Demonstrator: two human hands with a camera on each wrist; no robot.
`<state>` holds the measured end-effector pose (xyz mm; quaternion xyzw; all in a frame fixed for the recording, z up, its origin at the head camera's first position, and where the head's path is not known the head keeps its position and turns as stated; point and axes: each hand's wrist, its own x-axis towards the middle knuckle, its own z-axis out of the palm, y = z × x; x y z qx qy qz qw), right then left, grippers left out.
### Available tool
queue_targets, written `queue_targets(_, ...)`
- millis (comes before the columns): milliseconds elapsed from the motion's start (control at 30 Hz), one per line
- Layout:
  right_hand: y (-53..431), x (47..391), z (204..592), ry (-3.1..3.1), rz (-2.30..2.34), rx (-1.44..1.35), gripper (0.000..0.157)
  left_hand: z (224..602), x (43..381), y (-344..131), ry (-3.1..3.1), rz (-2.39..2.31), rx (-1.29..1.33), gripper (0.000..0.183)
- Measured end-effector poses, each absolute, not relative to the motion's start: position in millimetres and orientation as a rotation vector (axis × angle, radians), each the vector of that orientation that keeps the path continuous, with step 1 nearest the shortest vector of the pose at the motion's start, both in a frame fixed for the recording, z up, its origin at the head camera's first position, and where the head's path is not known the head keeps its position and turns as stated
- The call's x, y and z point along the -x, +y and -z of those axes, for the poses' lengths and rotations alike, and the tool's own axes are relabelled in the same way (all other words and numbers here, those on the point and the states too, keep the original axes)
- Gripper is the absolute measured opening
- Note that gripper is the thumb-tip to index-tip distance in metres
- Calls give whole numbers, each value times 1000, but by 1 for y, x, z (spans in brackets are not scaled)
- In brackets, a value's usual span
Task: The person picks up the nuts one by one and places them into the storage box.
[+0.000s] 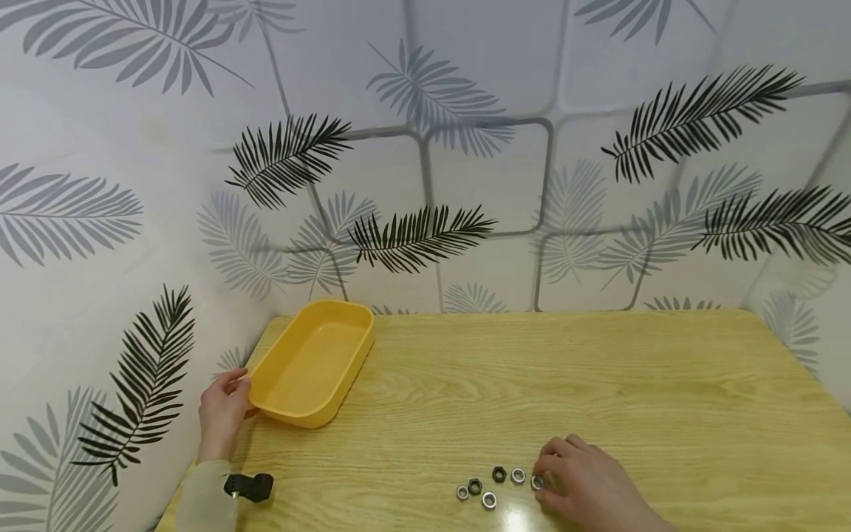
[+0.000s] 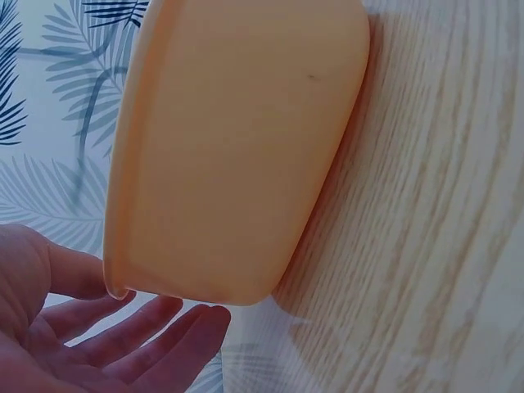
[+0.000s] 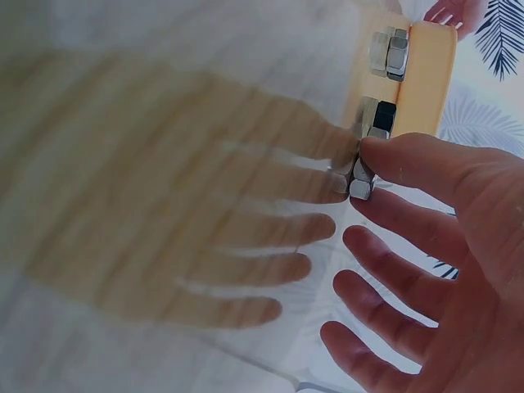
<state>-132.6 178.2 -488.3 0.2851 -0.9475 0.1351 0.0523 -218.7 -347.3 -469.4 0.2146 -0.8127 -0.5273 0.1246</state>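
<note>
From the head camera there's one yellow tray (image 1: 312, 362) on the wooden table (image 1: 598, 384). The left hand (image 1: 222, 410) touches the tray's near corner. Five nuts (image 1: 495, 484) lie well right of the tray, and the right hand (image 1: 585, 480) touches the rightmost.

Left wrist view: fingers (image 2: 131, 332) straight, open, just below the tray (image 2: 237, 147).

Right wrist view: thumb (image 3: 417, 164) on a nut (image 3: 360, 176), fingers spread.

The head view looks down over the table (image 1: 598, 384); both wrist views sit close, sharing the yellow tray (image 2: 237, 147).
</note>
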Motion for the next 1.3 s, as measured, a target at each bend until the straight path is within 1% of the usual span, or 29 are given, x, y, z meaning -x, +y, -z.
queue_targets(600,180,129,484,-2858,-436,-830,13,466,217,-348,-2366,1604,-578,42)
queue_targets(1067,184,128,483,-2877,-499,-824,14,468,214,-339,-2377,1554,-537,38)
queue_targets(1300,182,127,479,-2841,-487,-810,16,466,214,-331,-2399,1548,-453,37)
